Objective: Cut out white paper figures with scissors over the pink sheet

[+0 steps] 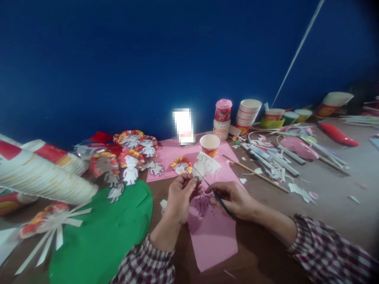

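Note:
My left hand (181,195) pinches a piece of white paper (209,165) with dark drawn outlines on it. In my right hand (237,199) is a slim tool with a dark handle and thin pale blades, apparently scissors (219,198). Its tip lies against the lower left of the white paper. Below both hands spreads a pink sheet (213,244) with dark marks. Just beyond the paper stands a white-rimmed paper cup (210,145). A paper face with a red and yellow ring (181,166) lies to the left of it.
Tilted stacks of paper cups (47,173) and a green sheet (103,236) occupy the left. White paper figures (130,169) with twisted rings lie behind. More stacked cups (248,116) stand at the blue wall. Markers (263,157), a wooden stick (256,173) and paper scraps cover the right.

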Demonstrator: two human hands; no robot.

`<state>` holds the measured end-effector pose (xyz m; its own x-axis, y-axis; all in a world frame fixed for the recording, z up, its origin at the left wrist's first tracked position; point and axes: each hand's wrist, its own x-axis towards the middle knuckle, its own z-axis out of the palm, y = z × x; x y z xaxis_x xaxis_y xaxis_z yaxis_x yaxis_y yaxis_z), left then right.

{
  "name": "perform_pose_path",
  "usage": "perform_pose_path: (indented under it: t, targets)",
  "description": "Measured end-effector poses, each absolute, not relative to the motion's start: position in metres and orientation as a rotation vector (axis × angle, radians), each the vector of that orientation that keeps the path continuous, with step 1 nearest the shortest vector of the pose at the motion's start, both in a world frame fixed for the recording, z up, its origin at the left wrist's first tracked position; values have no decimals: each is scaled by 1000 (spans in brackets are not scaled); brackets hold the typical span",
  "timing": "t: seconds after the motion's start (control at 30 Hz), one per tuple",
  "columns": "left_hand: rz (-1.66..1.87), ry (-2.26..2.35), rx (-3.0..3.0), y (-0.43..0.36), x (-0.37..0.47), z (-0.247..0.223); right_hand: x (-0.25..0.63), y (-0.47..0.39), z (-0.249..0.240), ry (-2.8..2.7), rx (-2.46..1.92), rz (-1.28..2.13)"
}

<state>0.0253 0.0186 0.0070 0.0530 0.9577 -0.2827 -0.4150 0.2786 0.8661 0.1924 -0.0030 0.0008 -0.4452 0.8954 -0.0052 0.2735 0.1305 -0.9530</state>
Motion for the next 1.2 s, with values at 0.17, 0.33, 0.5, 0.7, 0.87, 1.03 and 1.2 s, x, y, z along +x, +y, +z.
perform_pose_path:
  t: [0.17,0.33,0.5,0.7,0.87,1.03,1.2]
  targets:
    - [1166,993,721,16,26,5,193,-4,4,-1940,-1207,1103]
    - [1164,1024,773,16,27,-1,195,-4,6,-2064,-1258,899]
    - [1225,1071,770,18,27,-4,196,-5,8,-2111,-1280,826]
    - [1255,1054,736,20,27,-4,196,-4,8,-2115,-1274,769]
    - [1251,1048,693,19,28,1,196,-5,8,-2110,-1266,769]
    - [1167,1032,590,18,27,3,195,-6,10,-2096,-1287,775]
    - [1193,1094,655,19,25,3,196,-6,11,-2113,-1311,750]
